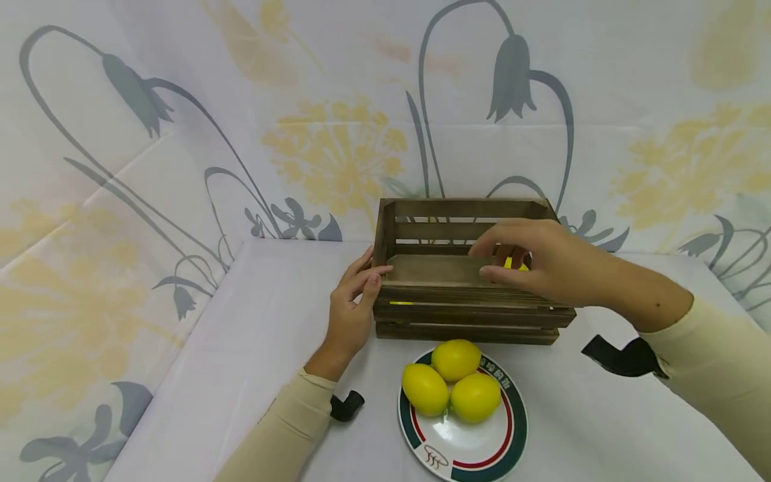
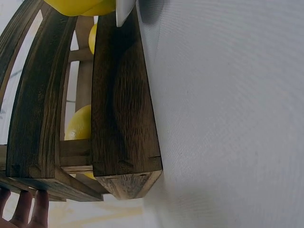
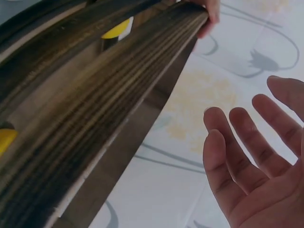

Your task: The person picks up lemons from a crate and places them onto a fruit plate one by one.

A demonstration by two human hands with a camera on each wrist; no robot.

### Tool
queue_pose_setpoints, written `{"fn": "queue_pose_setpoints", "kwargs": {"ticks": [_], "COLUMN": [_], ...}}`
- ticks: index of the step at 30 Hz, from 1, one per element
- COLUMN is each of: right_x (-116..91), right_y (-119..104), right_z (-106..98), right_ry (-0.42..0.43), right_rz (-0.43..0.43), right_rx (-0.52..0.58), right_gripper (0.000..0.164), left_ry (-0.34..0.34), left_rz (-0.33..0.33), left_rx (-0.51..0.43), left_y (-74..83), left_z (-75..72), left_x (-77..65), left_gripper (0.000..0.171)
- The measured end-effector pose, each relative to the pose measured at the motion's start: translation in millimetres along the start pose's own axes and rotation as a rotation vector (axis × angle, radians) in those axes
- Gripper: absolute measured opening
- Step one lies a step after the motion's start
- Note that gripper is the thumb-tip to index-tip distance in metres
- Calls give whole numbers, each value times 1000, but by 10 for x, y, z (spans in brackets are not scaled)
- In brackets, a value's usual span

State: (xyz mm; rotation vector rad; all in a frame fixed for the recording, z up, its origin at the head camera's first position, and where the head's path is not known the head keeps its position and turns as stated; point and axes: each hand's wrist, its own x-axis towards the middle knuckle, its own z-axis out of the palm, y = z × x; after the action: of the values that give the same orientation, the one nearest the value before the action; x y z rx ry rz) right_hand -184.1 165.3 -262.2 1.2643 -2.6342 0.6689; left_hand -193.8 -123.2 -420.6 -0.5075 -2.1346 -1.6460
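Observation:
A dark wooden slatted crate (image 1: 476,313) stands on the white cloth. My left hand (image 1: 352,304) rests against its left end, a fingertip over the rim; straight fingers (image 2: 40,209) touch the end in the left wrist view. Over the crate's right part is my right hand (image 1: 530,258), its fingers loosely bent and holding nothing in the right wrist view. A yellow lemon (image 1: 517,264) shows between those fingers from above, inside the crate. Through the slats more yellow appears, including a lemon (image 2: 80,124). In front, three lemons (image 1: 474,397) sit on a round plate (image 1: 513,445).
Behind the crate hangs a white cloth (image 1: 337,60) printed with grey and yellow flowers. The plate stands close to the crate's front. Black straps (image 1: 623,355) stick out at both sleeves.

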Motion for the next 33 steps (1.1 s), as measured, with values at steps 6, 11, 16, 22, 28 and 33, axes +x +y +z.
{"fn": "queue_pose_setpoints", "kwargs": {"ticks": [6, 11, 16, 22, 28, 33], "right_x": [268, 506, 694, 867, 988, 1055], "right_y": [38, 98, 192, 310, 385, 409], "right_z": [-143, -200, -169, -69, 73, 175], "right_ry": [-74, -141, -199, -283, -392, -485], "right_rz": [83, 152, 251, 293, 351, 387], "right_rx": [70, 94, 166, 280, 350, 357], "right_gripper": [19, 18, 18, 20, 25, 23], "left_ry": [-2, -1, 2, -2, 6, 9], "left_rz": [-13, -15, -14, -9, -1, -5], "left_rx": [7, 10, 5, -17, -22, -28], "left_y": [14, 19, 11, -3, 12, 24], "left_z": [-8, -14, -6, 27, 45, 62], "left_x": [-7, -7, -18, -53, -93, -133], "left_gripper": [29, 28, 27, 27, 26, 26]}}
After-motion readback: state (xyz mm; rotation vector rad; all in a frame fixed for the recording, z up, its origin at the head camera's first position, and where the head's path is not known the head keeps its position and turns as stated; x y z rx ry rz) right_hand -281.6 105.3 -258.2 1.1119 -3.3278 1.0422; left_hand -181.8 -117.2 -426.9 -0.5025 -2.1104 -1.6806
